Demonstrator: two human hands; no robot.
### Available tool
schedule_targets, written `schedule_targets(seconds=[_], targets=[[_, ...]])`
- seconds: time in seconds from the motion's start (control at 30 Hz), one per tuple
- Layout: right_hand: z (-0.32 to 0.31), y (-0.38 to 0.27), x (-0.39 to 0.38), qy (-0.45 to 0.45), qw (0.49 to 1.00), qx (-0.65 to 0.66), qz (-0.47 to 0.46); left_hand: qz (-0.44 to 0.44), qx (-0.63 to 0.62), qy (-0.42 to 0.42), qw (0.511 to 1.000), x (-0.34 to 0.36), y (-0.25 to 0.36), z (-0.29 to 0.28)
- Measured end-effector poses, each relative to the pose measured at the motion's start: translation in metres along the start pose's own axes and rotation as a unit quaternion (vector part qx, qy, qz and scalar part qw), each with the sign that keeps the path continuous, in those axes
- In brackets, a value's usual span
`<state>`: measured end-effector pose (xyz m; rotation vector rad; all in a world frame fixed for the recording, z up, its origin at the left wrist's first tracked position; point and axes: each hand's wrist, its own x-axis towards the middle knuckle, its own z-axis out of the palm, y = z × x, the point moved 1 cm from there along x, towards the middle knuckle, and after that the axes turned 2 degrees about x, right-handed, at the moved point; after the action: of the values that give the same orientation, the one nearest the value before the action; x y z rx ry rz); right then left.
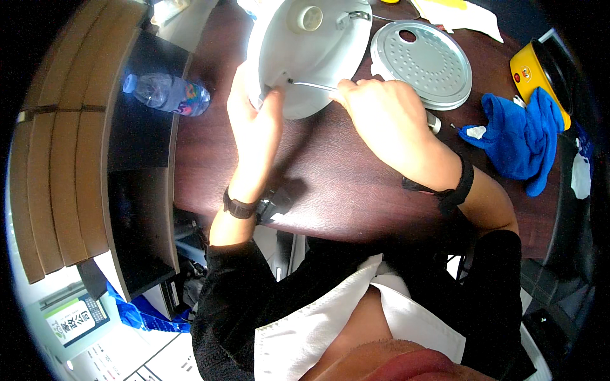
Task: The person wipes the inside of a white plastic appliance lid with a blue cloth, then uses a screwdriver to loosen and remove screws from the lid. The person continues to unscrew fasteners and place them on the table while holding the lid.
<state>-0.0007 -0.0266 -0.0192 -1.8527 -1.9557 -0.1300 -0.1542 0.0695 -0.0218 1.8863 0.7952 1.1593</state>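
A white oval housing (pixel 327 47) with a round hub inside stands tilted at the top middle of the wooden table. My left hand (pixel 254 120) grips its lower left rim, thumb near a small fitting on the inner surface. My right hand (pixel 387 120) is closed on a thin metal tool (pixel 314 84), whose dark tip touches that fitting; its handle is hidden in my fingers. Just right of the housing lies a grey perforated round lid (pixel 432 73), with a small pale object (pixel 433 124) partly hidden behind my right hand.
A blue cloth (pixel 518 143) and a yellow pot (pixel 527 70) are at the right edge of the wooden table (pixel 305 197). A water bottle (pixel 168 92) lies on a dark ledge at left, beside stacked cardboard (pixel 63 178). Paper (pixel 473 22) lies at the back right.
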Motion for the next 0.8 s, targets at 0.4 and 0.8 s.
schedule_targets(seconds=[0.4, 0.8], targets=[[0.017, 0.006, -0.008, -0.302, 0.509, 0.763, 0.26, -0.02, -0.051, 0.021, 0.998, 0.003, -0.006, -0.002], [0.026, -0.003, -0.005, -0.314, 0.482, 0.773, 0.268, -0.023, -0.049, 0.019, 0.998, 0.001, -0.007, -0.001]])
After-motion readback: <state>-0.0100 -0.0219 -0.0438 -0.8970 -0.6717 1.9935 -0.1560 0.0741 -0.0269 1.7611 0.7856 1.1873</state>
